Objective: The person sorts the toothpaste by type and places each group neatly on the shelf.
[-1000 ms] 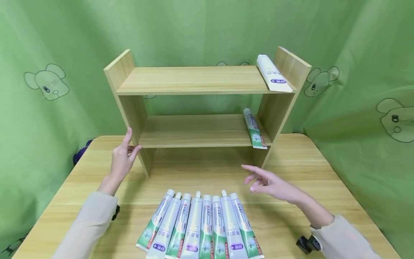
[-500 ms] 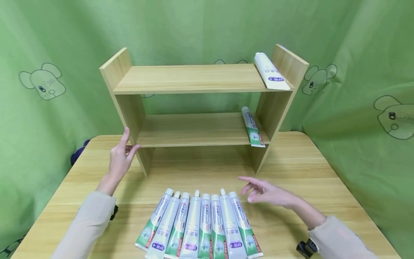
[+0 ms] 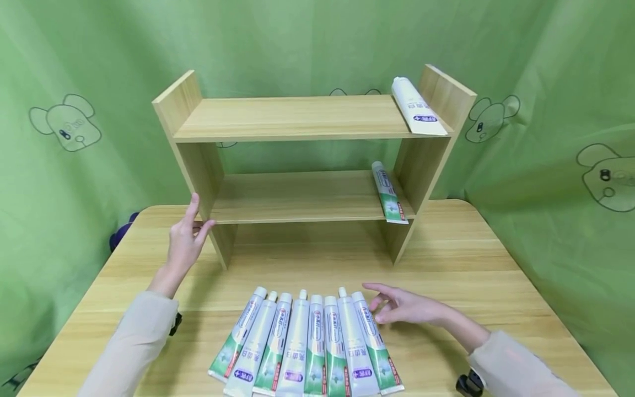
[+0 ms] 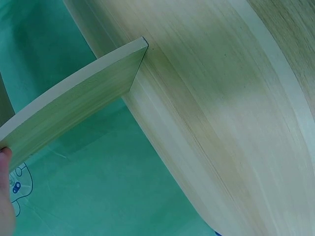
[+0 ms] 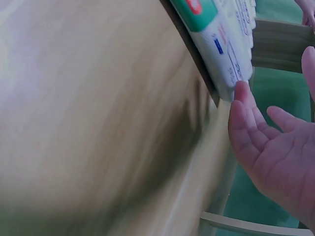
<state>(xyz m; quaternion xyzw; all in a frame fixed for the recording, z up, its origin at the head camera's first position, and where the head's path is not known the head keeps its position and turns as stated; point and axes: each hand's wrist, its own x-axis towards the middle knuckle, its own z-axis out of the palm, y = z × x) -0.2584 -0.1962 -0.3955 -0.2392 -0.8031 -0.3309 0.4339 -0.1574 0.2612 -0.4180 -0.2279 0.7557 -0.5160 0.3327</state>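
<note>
At the left of the head view, my left hand (image 3: pixel 184 242) holds the front edge of the wooden shelf's (image 3: pixel 292 214) left side panel, thumb at the middle board. A bit of that hand (image 4: pixel 5 189) shows at the left wrist view's edge. Several toothpaste tubes lie fanned side by side on the table, caps toward the shelf. My right hand (image 3: pixel 409 306) is beside the cap end of the rightmost green-and-white toothpaste tube (image 3: pixel 375 336), fingers loosely bent. In the right wrist view, its fingertips are right at that tube's (image 5: pixel 219 59) cap, and nothing is gripped.
A white toothpaste tube (image 3: pixel 416 107) lies at the right end of the top board, and a green-and-white toothpaste tube (image 3: pixel 389 193) at the right of the middle board. The wooden table (image 3: pixel 471 264) stands before a green curtain (image 3: pixel 307 44) with bear drawings.
My right hand has come down and slightly left, from near the shelf's right foot to the rightmost toothpaste tube. The left hand keeps its place on the shelf; the tubes have not moved.
</note>
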